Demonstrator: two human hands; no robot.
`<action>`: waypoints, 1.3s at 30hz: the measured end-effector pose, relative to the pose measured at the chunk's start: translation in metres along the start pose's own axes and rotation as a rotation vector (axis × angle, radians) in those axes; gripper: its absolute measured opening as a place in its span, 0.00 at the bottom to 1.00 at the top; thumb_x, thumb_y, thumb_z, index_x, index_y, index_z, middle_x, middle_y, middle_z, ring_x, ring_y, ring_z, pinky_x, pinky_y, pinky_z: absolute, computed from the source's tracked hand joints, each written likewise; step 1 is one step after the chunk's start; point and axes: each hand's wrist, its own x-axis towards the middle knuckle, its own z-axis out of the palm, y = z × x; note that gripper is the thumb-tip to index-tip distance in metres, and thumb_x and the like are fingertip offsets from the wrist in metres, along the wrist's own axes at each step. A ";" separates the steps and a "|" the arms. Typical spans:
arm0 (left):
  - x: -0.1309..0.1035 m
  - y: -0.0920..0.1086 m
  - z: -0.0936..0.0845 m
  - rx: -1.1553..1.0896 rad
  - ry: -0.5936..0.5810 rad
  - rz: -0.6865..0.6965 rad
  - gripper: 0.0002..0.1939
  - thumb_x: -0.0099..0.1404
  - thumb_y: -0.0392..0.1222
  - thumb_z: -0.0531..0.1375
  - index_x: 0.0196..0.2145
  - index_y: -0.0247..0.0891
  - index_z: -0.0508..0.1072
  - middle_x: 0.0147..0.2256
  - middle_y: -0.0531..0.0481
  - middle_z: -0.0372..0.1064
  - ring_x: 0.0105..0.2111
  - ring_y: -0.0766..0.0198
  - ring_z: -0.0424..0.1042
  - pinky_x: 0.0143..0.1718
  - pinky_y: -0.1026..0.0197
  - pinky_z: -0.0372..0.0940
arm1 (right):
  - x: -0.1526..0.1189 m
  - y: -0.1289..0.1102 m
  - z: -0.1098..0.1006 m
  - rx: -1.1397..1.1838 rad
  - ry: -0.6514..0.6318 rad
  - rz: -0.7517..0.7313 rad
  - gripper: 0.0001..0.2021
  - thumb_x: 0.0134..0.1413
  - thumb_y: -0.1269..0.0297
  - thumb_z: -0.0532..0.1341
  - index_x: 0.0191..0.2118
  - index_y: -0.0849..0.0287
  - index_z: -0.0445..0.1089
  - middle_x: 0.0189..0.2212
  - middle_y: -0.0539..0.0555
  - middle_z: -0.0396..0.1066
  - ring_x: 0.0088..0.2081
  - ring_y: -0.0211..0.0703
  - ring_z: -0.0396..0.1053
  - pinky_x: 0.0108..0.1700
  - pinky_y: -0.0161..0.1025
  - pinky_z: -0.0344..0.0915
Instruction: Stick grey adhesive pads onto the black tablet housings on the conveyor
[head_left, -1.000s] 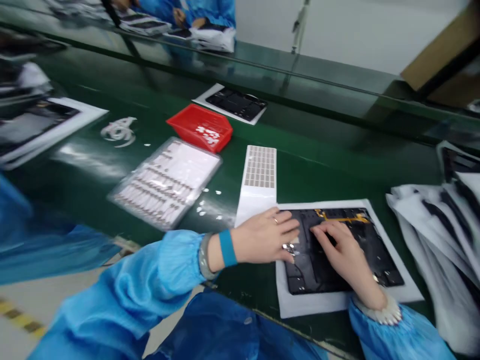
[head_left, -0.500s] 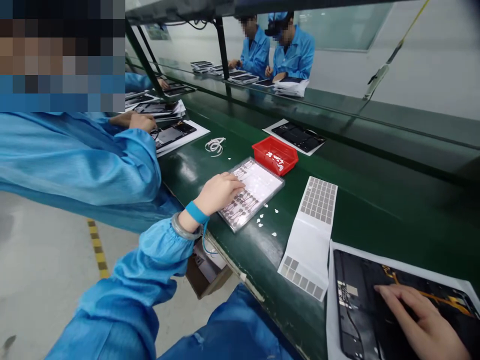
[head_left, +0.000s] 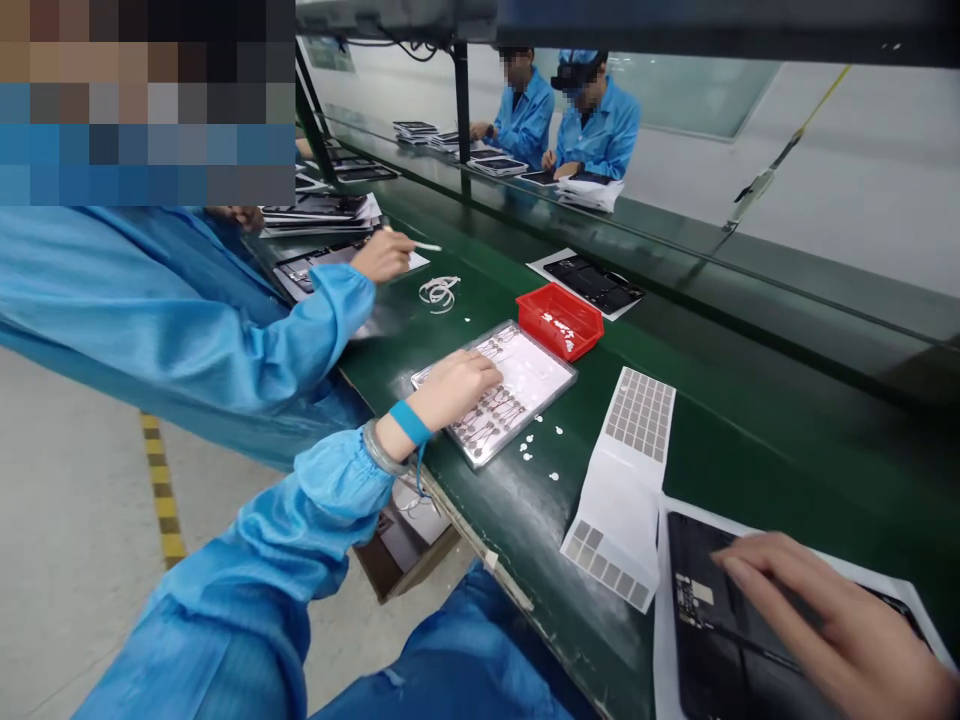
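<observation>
My left hand [head_left: 454,388], with a blue wrist strap, rests over a clear tray [head_left: 536,375] holding rows of small parts with thin dark red leads [head_left: 501,402]. Its fingers are bent together at the parts; what they pinch, if anything, is too small to see. At the lower right, my right hand [head_left: 832,610] is over a black device panel [head_left: 705,640] lying on a white sheet. The thumb and index finger of that hand meet near a pale square on the panel, and nothing can be made out between them. A sheet of grey square stickers [head_left: 641,415] lies between tray and panel.
A red bin [head_left: 559,322] with white pieces touches the tray's far side. Small white tabs [head_left: 554,476] lie near the tray. Another panel [head_left: 592,283] lies behind. At left, a person's hand [head_left: 384,255] holds a white stick beside coiled white strips [head_left: 439,294]. Two people work across.
My right hand has moved left and up over the panel, covering more of it. My left hand stays at the tray. The neighbour's hand has lifted with a white stick.
</observation>
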 end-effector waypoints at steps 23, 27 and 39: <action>-0.014 0.089 0.005 -0.402 0.453 0.067 0.12 0.71 0.37 0.47 0.42 0.34 0.70 0.39 0.45 0.71 0.40 0.62 0.71 0.42 0.60 0.68 | 0.125 -0.080 0.082 0.496 -0.233 0.064 0.08 0.55 0.64 0.52 0.28 0.59 0.66 0.23 0.48 0.70 0.23 0.35 0.66 0.28 0.33 0.61; -0.009 0.096 0.007 -0.344 0.391 0.040 0.12 0.71 0.37 0.47 0.39 0.35 0.70 0.37 0.46 0.71 0.38 0.63 0.72 0.41 0.61 0.69 | 0.122 -0.081 0.078 0.456 -0.215 0.056 0.09 0.55 0.65 0.52 0.27 0.59 0.66 0.23 0.49 0.70 0.24 0.35 0.67 0.29 0.34 0.61; 0.008 0.117 0.004 -0.517 0.195 -0.082 0.13 0.68 0.32 0.47 0.42 0.36 0.70 0.42 0.45 0.70 0.43 0.58 0.70 0.46 0.57 0.64 | 0.067 -0.052 0.048 -0.127 -0.070 -0.054 0.08 0.59 0.68 0.53 0.35 0.57 0.69 0.31 0.53 0.74 0.32 0.41 0.71 0.33 0.36 0.60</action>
